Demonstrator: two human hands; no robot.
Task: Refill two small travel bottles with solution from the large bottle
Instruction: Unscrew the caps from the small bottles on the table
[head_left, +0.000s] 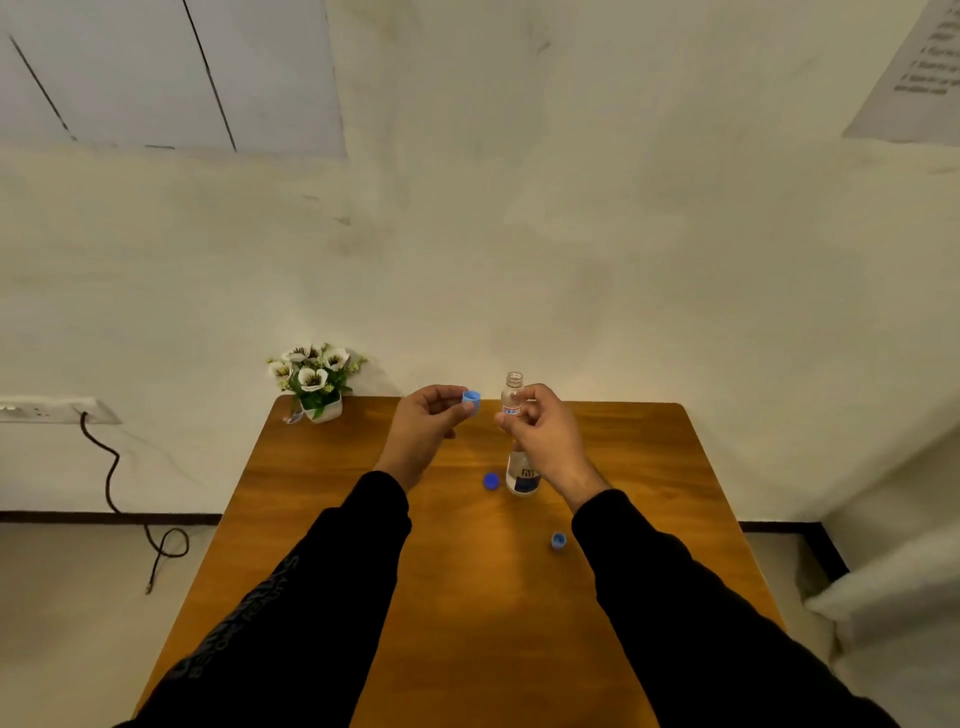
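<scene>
My right hand holds a small clear travel bottle upright above the table, its neck uncapped. My left hand pinches a light blue cap just left of that bottle's neck, apart from it. Below my right hand stands another clear bottle with a dark label, partly hidden by the hand; its top is not visible. A dark blue cap lies on the wooden table next to it. A second light blue cap lies nearer me, by my right sleeve.
A small white pot of artificial white flowers sits at the table's far left corner against the wall. A wall socket with a dangling black cable is off to the left. The table's right side borders a white cloth-covered edge.
</scene>
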